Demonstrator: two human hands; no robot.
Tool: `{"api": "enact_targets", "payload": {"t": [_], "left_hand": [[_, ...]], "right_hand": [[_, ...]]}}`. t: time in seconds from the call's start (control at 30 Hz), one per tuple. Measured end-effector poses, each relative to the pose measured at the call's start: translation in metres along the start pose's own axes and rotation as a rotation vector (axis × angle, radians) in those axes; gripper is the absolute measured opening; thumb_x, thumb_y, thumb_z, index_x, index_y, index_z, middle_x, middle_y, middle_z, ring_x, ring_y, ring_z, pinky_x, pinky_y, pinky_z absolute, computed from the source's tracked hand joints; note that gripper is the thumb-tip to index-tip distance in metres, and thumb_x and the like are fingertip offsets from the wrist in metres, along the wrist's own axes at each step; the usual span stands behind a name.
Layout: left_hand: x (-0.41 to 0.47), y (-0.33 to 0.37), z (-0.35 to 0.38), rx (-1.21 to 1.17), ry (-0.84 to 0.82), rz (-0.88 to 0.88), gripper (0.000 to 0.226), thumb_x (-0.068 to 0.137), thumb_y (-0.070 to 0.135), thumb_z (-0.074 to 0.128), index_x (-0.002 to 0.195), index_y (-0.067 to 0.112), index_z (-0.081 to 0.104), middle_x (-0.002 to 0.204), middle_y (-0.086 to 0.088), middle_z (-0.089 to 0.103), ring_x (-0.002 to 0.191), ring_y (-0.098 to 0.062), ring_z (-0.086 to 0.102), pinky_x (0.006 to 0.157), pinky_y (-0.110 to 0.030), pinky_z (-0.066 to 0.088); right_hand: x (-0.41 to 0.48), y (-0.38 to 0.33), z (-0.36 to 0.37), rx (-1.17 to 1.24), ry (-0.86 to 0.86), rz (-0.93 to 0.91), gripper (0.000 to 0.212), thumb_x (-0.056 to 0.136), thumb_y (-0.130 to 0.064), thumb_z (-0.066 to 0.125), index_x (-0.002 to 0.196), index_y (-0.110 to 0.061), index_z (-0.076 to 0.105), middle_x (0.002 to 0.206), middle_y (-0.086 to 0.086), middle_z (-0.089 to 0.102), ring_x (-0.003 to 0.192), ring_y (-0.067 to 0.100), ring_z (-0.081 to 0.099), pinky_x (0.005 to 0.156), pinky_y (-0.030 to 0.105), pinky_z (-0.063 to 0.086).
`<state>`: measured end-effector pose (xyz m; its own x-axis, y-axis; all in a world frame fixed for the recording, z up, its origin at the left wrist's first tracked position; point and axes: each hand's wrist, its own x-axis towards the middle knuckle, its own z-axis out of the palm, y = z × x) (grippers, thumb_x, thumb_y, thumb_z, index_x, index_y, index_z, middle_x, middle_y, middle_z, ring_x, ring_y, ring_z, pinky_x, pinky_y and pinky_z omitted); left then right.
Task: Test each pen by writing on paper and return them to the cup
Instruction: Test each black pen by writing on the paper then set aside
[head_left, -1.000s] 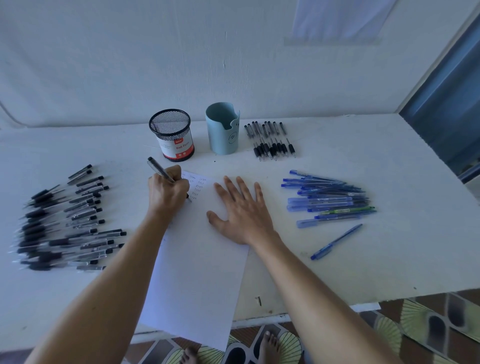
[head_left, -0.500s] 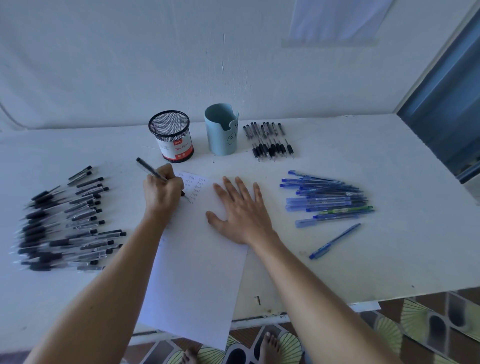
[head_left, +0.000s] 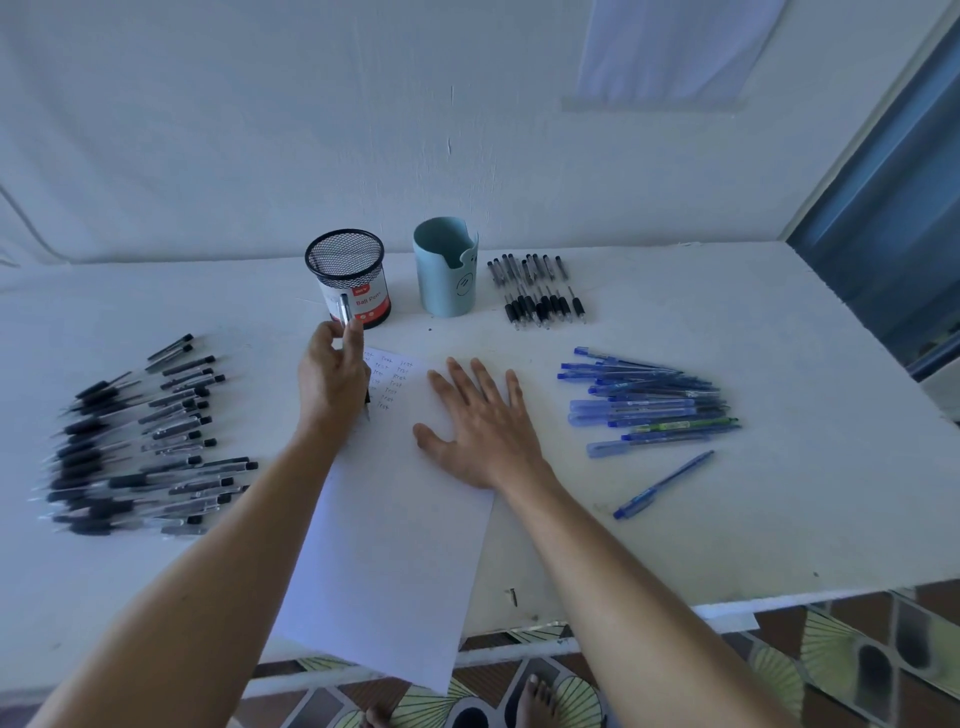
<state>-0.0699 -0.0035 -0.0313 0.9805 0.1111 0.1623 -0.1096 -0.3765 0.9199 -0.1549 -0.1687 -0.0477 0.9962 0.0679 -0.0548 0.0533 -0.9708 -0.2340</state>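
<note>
The paper (head_left: 395, 545) lies on the table (head_left: 779, 519). Behind it stand the mesh cup (head_left: 353, 291) and the notched cup (head_left: 447, 275). The left pen heap (head_left: 140, 441) and the right pen heap (head_left: 649, 405) flank it.

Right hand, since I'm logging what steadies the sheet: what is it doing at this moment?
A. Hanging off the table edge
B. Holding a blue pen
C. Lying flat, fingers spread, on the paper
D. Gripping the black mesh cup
C: the right hand lies flat with its fingers spread on the paper, holding nothing, while the left hand holds the pen.
</note>
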Motion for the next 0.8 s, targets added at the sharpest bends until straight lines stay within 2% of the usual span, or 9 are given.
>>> {"api": "enact_targets", "payload": {"t": [0.07, 0.13, 0.27, 0.33, 0.47, 0.6, 0.7, 0.73, 0.8], "left_hand": [[-0.001, 0.001, 0.000, 0.023, 0.001, 0.022, 0.037, 0.106, 0.042, 0.039, 0.093, 0.010, 0.053, 0.050, -0.004, 0.054, 0.044, -0.024, 0.046, 0.050, -0.033, 0.039], [-0.003, 0.003, 0.001, 0.070, -0.001, 0.054, 0.035, 0.106, 0.041, 0.036, 0.081, 0.023, 0.053, 0.047, 0.001, 0.055, 0.047, -0.023, 0.052, 0.058, -0.037, 0.045], [-0.007, 0.010, 0.005, 0.211, -0.084, 0.043, 0.034, 0.101, 0.046, 0.045, 0.076, 0.026, 0.058, 0.059, -0.001, 0.062, 0.070, -0.033, 0.063, 0.068, -0.039, 0.050], [-0.008, 0.014, 0.011, 0.406, -0.196, 0.004, 0.026, 0.096, 0.046, 0.056, 0.083, 0.024, 0.062, 0.076, -0.004, 0.068, 0.085, -0.032, 0.064, 0.072, -0.035, 0.049], [-0.014, 0.020, 0.025, 0.684, -0.334, -0.023, 0.027, 0.090, 0.044, 0.061, 0.101, 0.019, 0.063, 0.106, -0.010, 0.066, 0.100, -0.032, 0.060, 0.073, -0.033, 0.044], [-0.015, 0.023, 0.025, 0.708, -0.312, -0.037, 0.045, 0.088, 0.062, 0.057, 0.103, 0.020, 0.065, 0.105, -0.006, 0.067, 0.103, -0.030, 0.060, 0.073, -0.033, 0.043], [-0.013, 0.018, 0.012, 0.667, -0.173, -0.018, 0.026, 0.096, 0.043, 0.052, 0.104, 0.022, 0.065, 0.107, -0.009, 0.070, 0.104, -0.035, 0.059, 0.077, -0.036, 0.043], [-0.013, 0.015, 0.007, 0.687, -0.127, 0.013, 0.023, 0.095, 0.034, 0.051, 0.110, 0.022, 0.065, 0.112, -0.009, 0.069, 0.109, -0.034, 0.056, 0.083, -0.038, 0.041], [-0.012, 0.004, -0.001, 0.777, -0.106, 0.057, 0.036, 0.095, 0.028, 0.050, 0.129, 0.022, 0.059, 0.135, -0.007, 0.058, 0.129, -0.031, 0.041, 0.102, -0.044, 0.032]], "right_hand": [[0.000, 0.000, -0.001, -0.004, -0.007, -0.002, 0.075, 0.096, -0.065, 0.026, 0.159, -0.030, 0.007, 0.168, -0.005, -0.003, 0.154, 0.019, -0.009, 0.121, 0.054, -0.011], [-0.001, 0.000, -0.001, 0.001, -0.018, -0.002, 0.072, 0.098, -0.062, 0.024, 0.159, -0.029, 0.006, 0.167, -0.005, -0.004, 0.153, 0.018, -0.010, 0.120, 0.053, -0.012], [-0.003, 0.000, -0.003, 0.109, 0.009, 0.000, 0.064, 0.104, -0.041, 0.021, 0.160, -0.017, -0.002, 0.168, -0.004, -0.001, 0.153, 0.013, -0.008, 0.122, 0.049, -0.013], [-0.003, 0.001, -0.005, 0.205, 0.041, 0.009, 0.064, 0.103, -0.030, 0.026, 0.159, -0.012, 0.002, 0.168, -0.001, 0.004, 0.153, 0.011, -0.003, 0.123, 0.044, -0.012], [-0.005, 0.003, -0.005, 0.348, 0.139, 0.032, 0.050, 0.101, -0.022, 0.033, 0.149, -0.011, 0.029, 0.162, 0.003, 0.026, 0.151, 0.012, 0.015, 0.124, 0.039, -0.005], [-0.004, 0.004, -0.002, 0.359, 0.163, 0.032, 0.042, 0.102, -0.023, 0.032, 0.142, -0.013, 0.038, 0.155, 0.003, 0.038, 0.148, 0.014, 0.023, 0.125, 0.039, 0.000], [-0.002, 0.004, -0.002, 0.374, 0.168, 0.041, 0.038, 0.101, -0.025, 0.035, 0.138, -0.014, 0.041, 0.151, 0.001, 0.042, 0.146, 0.014, 0.027, 0.125, 0.038, 0.000], [-0.002, 0.005, -0.003, 0.382, 0.173, 0.043, 0.036, 0.101, -0.025, 0.037, 0.135, -0.014, 0.043, 0.149, 0.001, 0.044, 0.145, 0.015, 0.029, 0.124, 0.038, 0.000], [0.000, 0.004, -0.002, 0.396, 0.204, 0.057, 0.030, 0.100, -0.027, 0.042, 0.127, -0.014, 0.046, 0.143, 0.000, 0.049, 0.139, 0.016, 0.037, 0.123, 0.037, 0.004]]}}
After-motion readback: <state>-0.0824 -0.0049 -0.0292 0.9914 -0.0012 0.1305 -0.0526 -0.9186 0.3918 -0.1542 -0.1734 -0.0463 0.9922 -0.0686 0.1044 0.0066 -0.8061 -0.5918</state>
